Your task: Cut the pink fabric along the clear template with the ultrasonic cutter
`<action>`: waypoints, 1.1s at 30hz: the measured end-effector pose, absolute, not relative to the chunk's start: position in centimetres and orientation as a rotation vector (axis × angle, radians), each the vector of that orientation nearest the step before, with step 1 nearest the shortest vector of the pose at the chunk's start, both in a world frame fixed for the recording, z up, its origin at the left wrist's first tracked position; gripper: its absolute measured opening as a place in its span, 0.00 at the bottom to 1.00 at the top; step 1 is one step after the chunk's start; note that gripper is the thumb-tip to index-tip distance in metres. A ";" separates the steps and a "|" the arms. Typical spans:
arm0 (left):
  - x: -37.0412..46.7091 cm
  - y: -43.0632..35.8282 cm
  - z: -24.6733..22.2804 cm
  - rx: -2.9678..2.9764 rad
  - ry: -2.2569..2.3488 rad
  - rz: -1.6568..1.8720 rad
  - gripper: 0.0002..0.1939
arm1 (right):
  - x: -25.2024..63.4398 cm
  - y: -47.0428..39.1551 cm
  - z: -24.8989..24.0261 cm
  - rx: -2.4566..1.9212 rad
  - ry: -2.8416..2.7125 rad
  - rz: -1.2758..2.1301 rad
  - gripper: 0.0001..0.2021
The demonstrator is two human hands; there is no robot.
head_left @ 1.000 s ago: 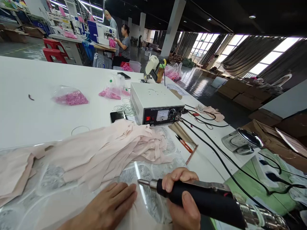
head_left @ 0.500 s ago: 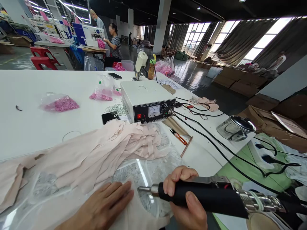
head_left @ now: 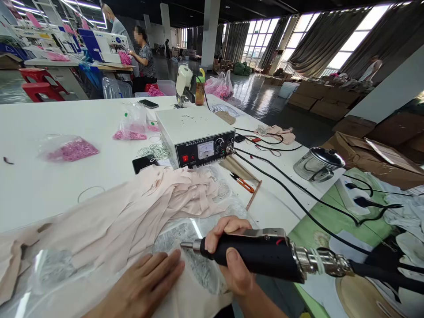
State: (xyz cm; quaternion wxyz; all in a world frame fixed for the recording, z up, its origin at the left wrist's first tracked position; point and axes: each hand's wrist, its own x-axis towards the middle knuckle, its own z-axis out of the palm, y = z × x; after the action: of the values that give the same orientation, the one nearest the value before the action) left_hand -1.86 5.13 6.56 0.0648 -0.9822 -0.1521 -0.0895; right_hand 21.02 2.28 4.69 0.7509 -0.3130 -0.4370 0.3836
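Note:
My right hand [head_left: 232, 260] is wrapped round a black handheld tool [head_left: 258, 255] with a metal tip that points left. The tip is at the edge of a pale pink fabric piece [head_left: 185, 282], just above my left fingertips. My left hand [head_left: 149, 282] lies flat on this fabric, fingers stretched out. Grey lace [head_left: 198, 269] shows beneath the tool. Beyond my hands a heap of pale pink fabric strips [head_left: 132, 203] spreads over the table. A thick black cable runs from the tool's right end.
A white control box [head_left: 195, 132] stands behind the heap, with a phone [head_left: 145, 163] beside it. Orange-handled snips [head_left: 243, 183], black cables and a lidded glass jar [head_left: 318, 165] are on the right. Pink-filled bags [head_left: 74, 149] lie at left. Two people are near a sewing machine [head_left: 106, 44].
My right hand has moved left with the tool, bringing its tip to the fabric edge by my left fingers. The camera view has turned slightly right.

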 end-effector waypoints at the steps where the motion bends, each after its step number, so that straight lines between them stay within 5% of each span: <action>1: -1.8 5.1 6.6 -2.962 -0.458 -0.275 0.30 | 21.0 2.3 4.7 -0.651 -0.957 0.840 0.10; 33: -1.5 4.4 6.4 -2.988 -0.601 -0.250 0.34 | 21.5 1.1 6.8 -0.634 -0.942 0.852 0.08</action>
State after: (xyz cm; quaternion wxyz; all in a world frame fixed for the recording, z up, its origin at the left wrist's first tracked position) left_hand -1.48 4.36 6.38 0.0418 -0.9762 -0.1964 -0.0816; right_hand 21.52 1.13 6.80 0.7585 -0.2911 -0.4324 0.3912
